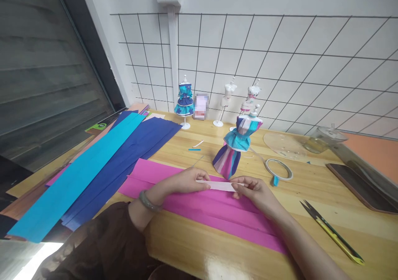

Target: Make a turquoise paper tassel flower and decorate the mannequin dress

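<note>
A narrow pale pink paper strip (219,185) is stretched between my two hands. My left hand (186,179) pinches its left end and my right hand (253,189) pinches its right end, both just above a folded magenta crepe paper sheet (199,207) on the wooden table (311,213). A small mannequin in a striped turquoise, pink and blue paper dress (234,149) stands just behind my hands.
Cyan (77,176) and dark blue (130,155) crepe sheets lie to the left. A tape roll (279,168), yellow-handled snips (331,230), a dark tray (363,189), a glass lid (284,144) and jar (325,139) sit to the right. Three small mannequins (185,100) stand by the wall.
</note>
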Demonstrator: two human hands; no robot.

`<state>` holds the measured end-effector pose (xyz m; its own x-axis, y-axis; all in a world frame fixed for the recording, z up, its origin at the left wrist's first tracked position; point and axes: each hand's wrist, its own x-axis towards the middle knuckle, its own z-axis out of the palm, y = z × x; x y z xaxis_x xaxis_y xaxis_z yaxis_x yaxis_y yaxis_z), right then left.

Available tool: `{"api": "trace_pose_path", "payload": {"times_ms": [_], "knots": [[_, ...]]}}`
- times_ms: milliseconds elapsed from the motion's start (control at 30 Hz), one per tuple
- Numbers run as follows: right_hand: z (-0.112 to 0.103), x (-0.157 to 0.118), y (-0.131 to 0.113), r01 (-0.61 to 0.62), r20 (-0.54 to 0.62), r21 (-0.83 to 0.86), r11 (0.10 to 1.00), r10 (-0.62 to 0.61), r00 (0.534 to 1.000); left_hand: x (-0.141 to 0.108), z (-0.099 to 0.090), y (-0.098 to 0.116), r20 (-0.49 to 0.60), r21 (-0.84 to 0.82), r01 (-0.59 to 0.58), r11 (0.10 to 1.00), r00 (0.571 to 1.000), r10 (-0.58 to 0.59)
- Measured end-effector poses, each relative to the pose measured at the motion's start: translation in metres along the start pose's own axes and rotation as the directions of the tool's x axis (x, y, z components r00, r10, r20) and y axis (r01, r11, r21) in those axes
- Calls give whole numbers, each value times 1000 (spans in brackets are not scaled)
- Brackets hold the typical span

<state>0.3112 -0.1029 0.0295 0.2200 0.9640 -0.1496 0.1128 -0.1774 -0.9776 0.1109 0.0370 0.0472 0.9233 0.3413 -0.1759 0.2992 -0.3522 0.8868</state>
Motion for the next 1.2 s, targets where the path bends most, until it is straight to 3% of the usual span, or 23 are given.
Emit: {"api": "trace_pose_path", "payload": {"times_ms": [400,700,967,1200], "knots": [[-3,-3,-5,-44,1,18,999,44,999,4,-2,-10,69,-91,-2,996,998,8],[-6,-2,-2,-26,12,72,997,26,1000,6,-5,-11,0,-80,-4,997,1000,4],[-13,2,8,-40,30,190,981,35,999,8,-8,-15,-52,-307,20,952,998,-37],[-16,2,9,-68,37,293,954,60,998,7,-9,-14,-100,-298,-16,954,995,-14]]}}
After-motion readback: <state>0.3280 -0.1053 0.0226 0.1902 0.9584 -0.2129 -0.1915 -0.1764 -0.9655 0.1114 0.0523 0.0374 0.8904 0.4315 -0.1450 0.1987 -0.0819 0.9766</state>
